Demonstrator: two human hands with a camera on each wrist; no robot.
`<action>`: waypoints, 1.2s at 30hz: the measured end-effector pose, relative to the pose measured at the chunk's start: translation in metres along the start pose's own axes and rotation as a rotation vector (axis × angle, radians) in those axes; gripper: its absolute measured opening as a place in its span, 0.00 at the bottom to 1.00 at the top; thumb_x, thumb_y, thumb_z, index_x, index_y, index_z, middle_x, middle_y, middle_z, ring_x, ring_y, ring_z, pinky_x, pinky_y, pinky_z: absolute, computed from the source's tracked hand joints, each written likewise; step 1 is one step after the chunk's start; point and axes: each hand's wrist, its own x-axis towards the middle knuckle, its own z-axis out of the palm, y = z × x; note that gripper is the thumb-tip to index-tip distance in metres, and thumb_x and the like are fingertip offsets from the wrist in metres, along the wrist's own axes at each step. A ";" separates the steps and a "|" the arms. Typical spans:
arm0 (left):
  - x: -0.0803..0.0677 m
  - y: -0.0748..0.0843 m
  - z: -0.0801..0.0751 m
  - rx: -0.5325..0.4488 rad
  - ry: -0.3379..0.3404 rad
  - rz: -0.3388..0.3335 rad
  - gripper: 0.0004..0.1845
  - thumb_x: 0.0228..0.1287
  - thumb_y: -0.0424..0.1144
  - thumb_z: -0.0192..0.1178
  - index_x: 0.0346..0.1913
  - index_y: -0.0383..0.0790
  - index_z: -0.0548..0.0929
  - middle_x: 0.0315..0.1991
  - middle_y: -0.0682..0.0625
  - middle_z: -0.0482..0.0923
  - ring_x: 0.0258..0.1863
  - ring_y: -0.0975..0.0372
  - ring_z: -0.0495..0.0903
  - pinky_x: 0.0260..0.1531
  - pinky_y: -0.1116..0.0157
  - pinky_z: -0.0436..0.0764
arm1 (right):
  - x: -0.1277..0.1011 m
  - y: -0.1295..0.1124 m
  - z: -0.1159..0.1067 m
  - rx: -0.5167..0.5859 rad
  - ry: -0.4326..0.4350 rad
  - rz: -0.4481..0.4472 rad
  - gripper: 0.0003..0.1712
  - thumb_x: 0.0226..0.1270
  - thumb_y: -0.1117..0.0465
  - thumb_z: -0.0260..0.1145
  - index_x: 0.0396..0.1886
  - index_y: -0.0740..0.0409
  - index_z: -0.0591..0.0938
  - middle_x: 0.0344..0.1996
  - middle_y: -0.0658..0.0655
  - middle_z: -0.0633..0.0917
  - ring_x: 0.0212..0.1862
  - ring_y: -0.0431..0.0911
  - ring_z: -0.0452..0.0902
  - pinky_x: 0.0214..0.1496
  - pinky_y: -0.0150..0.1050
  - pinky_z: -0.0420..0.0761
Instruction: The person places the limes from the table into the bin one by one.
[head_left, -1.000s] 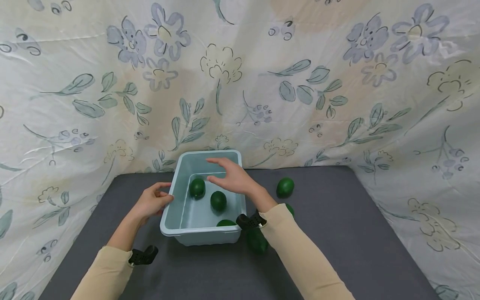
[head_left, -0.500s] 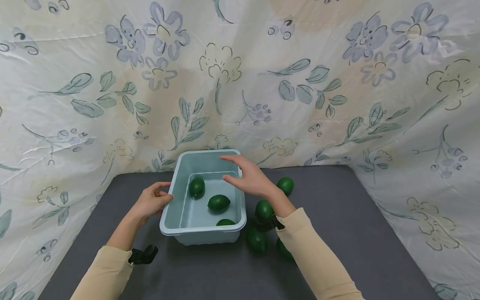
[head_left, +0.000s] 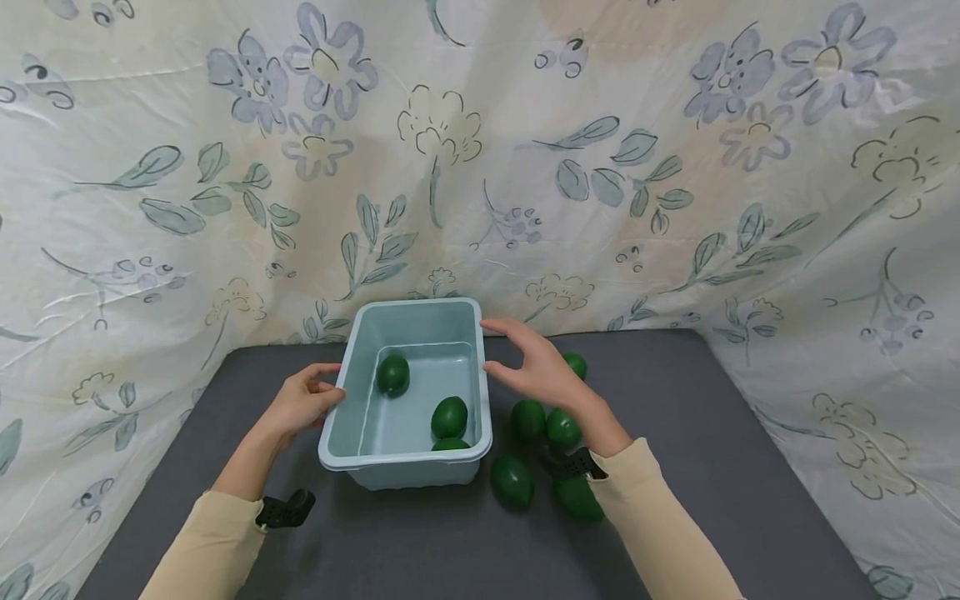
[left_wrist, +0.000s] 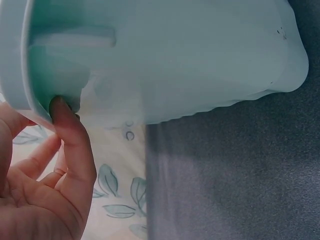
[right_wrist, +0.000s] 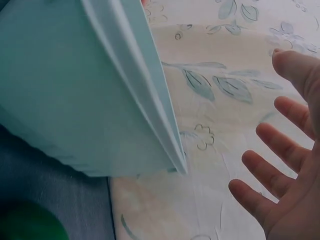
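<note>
A pale blue plastic bin [head_left: 405, 475] stands on the dark grey table, with three glossy, dark green oval fruits inside. One fruit [head_left: 393, 375] lies by the left inner wall; another fruit [head_left: 449, 417] is near the front right, close to a third fruit [head_left: 451, 445] partly hidden by the front rim. My left hand [head_left: 303, 404] pinches the bin's left rim, its thumb tucked under the lip in the left wrist view. Fingers spread and holding nothing, my right hand [head_left: 536, 367] hovers beside the right rim; the right wrist view shows a gap between them.
Several more green fruits lie right of the bin, among them a near fruit [head_left: 512, 482] and a fruit [head_left: 528, 421] behind it. My right forearm partly covers some. A flower-printed cloth [head_left: 495, 167] hangs behind the grey table [head_left: 675, 400].
My right hand has moved right, from over the bin to outside its right rim. The middle fruit in the bin has rolled toward the front right. My left hand keeps its place.
</note>
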 end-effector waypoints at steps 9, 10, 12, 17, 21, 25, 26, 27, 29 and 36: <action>-0.001 0.001 -0.001 0.003 -0.005 -0.005 0.31 0.62 0.36 0.54 0.67 0.36 0.58 0.43 0.38 0.76 0.33 0.59 0.79 0.33 0.57 0.82 | -0.033 0.011 -0.010 -0.014 0.007 0.059 0.35 0.60 0.50 0.64 0.67 0.45 0.65 0.65 0.50 0.66 0.66 0.46 0.61 0.62 0.49 0.66; -0.001 0.001 -0.001 0.003 -0.005 -0.007 0.31 0.62 0.36 0.54 0.67 0.36 0.58 0.43 0.39 0.76 0.33 0.59 0.79 0.34 0.57 0.82 | -0.036 0.013 -0.011 -0.018 0.009 0.059 0.35 0.60 0.50 0.64 0.67 0.45 0.64 0.65 0.50 0.66 0.66 0.46 0.61 0.62 0.50 0.66; -0.001 0.001 -0.001 0.004 -0.004 -0.012 0.31 0.62 0.36 0.54 0.67 0.36 0.58 0.43 0.39 0.76 0.33 0.59 0.79 0.34 0.56 0.82 | -0.042 0.017 -0.011 -0.027 0.012 0.059 0.35 0.60 0.50 0.64 0.67 0.45 0.64 0.65 0.50 0.66 0.65 0.47 0.62 0.61 0.50 0.67; -0.001 0.002 -0.001 0.004 -0.001 -0.013 0.31 0.62 0.36 0.55 0.67 0.36 0.58 0.43 0.38 0.76 0.33 0.59 0.78 0.33 0.57 0.82 | -0.056 0.025 -0.010 -0.032 0.028 0.062 0.36 0.60 0.52 0.65 0.68 0.47 0.63 0.65 0.51 0.65 0.65 0.47 0.62 0.60 0.49 0.69; -0.001 0.002 0.000 0.006 0.002 -0.010 0.31 0.62 0.36 0.55 0.67 0.36 0.58 0.42 0.38 0.76 0.32 0.59 0.78 0.33 0.57 0.82 | -0.069 0.029 -0.007 -0.024 0.046 0.065 0.37 0.59 0.54 0.65 0.68 0.47 0.62 0.66 0.51 0.65 0.65 0.48 0.61 0.60 0.49 0.69; -0.002 0.002 0.000 -0.005 0.001 -0.005 0.31 0.62 0.36 0.54 0.67 0.36 0.58 0.42 0.38 0.76 0.32 0.60 0.79 0.33 0.56 0.82 | -0.082 0.033 -0.003 -0.024 0.060 0.059 0.38 0.58 0.54 0.67 0.68 0.47 0.63 0.66 0.50 0.65 0.65 0.47 0.62 0.60 0.49 0.69; -0.002 0.002 0.000 -0.011 -0.001 -0.003 0.31 0.62 0.36 0.54 0.67 0.36 0.58 0.42 0.38 0.76 0.31 0.60 0.79 0.33 0.56 0.82 | -0.086 0.034 -0.002 -0.023 0.064 0.059 0.38 0.58 0.54 0.67 0.68 0.48 0.63 0.65 0.50 0.65 0.65 0.47 0.62 0.60 0.49 0.69; -0.002 0.002 0.000 -0.018 -0.002 -0.001 0.31 0.62 0.36 0.54 0.67 0.36 0.58 0.42 0.38 0.76 0.31 0.60 0.80 0.32 0.56 0.82 | -0.089 0.035 -0.002 -0.025 0.068 0.058 0.38 0.57 0.54 0.67 0.67 0.48 0.64 0.65 0.50 0.66 0.65 0.46 0.62 0.59 0.49 0.69; -0.002 0.001 0.000 -0.031 -0.007 0.001 0.31 0.62 0.36 0.54 0.67 0.36 0.58 0.42 0.38 0.76 0.31 0.60 0.80 0.32 0.56 0.82 | -0.096 0.038 0.000 -0.036 0.069 0.058 0.38 0.57 0.54 0.68 0.67 0.48 0.64 0.65 0.50 0.66 0.65 0.46 0.62 0.59 0.50 0.70; -0.001 0.000 0.000 -0.032 -0.004 0.002 0.31 0.62 0.36 0.54 0.67 0.36 0.58 0.41 0.38 0.76 0.30 0.60 0.80 0.31 0.56 0.82 | -0.116 0.046 0.004 -0.093 0.065 0.049 0.38 0.55 0.55 0.69 0.66 0.46 0.65 0.63 0.50 0.68 0.64 0.47 0.64 0.55 0.49 0.73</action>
